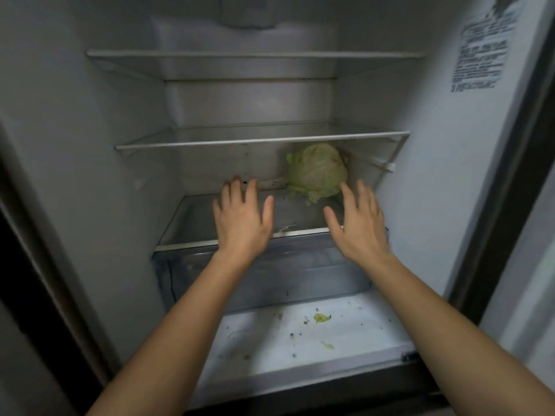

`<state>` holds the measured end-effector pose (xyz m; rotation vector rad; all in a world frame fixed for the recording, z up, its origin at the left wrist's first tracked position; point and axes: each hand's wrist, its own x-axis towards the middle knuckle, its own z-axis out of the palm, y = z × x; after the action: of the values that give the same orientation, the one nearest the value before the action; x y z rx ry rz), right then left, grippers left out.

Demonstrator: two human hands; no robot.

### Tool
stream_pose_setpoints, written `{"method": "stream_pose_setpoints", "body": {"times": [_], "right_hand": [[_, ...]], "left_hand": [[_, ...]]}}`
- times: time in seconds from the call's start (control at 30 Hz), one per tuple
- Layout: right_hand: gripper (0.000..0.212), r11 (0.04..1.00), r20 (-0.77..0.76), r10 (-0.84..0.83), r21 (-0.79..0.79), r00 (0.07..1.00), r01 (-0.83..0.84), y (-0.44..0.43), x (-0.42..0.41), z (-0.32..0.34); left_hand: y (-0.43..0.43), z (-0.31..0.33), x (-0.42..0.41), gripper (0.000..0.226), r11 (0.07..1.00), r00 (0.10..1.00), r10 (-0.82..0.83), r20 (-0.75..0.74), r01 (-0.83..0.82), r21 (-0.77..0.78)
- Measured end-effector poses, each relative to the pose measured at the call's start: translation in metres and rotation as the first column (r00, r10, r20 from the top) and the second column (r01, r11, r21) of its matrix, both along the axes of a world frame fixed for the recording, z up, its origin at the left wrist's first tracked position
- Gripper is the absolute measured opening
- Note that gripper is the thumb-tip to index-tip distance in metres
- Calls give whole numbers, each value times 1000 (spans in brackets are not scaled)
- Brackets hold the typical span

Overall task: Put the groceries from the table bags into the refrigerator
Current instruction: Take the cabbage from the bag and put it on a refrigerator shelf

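Open refrigerator [90, 175], white plastic walls, glass shelves [261, 139]. Round leafy cabbage [316, 171] center-right on lower shelf. Left hand [241, 216], right hand [359, 225] spread, holding nothing. Green scraps [321, 318] on bottom floor.

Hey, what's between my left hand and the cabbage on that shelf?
Nothing: in the head view, only bare shelf lies between the left hand and the cabbage.
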<state>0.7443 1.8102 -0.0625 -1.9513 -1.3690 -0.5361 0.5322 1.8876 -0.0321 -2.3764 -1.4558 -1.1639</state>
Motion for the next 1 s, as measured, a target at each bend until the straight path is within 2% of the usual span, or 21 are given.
{"method": "stream_pose_setpoints", "body": {"times": [0.1,0.2,0.3,0.4,0.5,0.6,0.77,0.87,1.0], "right_hand": [[70,995,30,39,94,999,-41,-25,-8,-4],[72,982,41,121,144,992,-126,-53,-18,-19],[75,963,58,230,127,971,-236,-85,-30,-53],[79,941,49,336,18,941,-337,-117,-47,-93],[80,902,-7,427,-70,904,-426,-149,-79,-117],[82,848,-10,525,-84,851,-524,-175,-119,-121],[87,734,16,679,-33,734,-679,-221,-211,-101],[88,647,59,759,35,648,-761,-254,-278,-87],[85,474,132,863,118,487,-872,-322,-410,-84]], "left_hand": [[-41,-11,-15,60,989,999,-3,42,-3,145],[-88,-33,-29,59,978,998,44,46,-52,204],[-143,-68,-39,58,973,988,143,66,-153,173],[-210,-110,-52,61,966,966,249,63,-253,61],[-282,-143,-78,62,935,935,353,-16,-353,-40],[-336,-148,-119,63,895,894,440,-87,-444,-35],[-412,-115,-211,61,796,793,604,-76,-595,110],[-461,-103,-274,62,714,711,699,-75,-691,111],[-565,-104,-387,65,555,547,831,-101,-827,89]]}}
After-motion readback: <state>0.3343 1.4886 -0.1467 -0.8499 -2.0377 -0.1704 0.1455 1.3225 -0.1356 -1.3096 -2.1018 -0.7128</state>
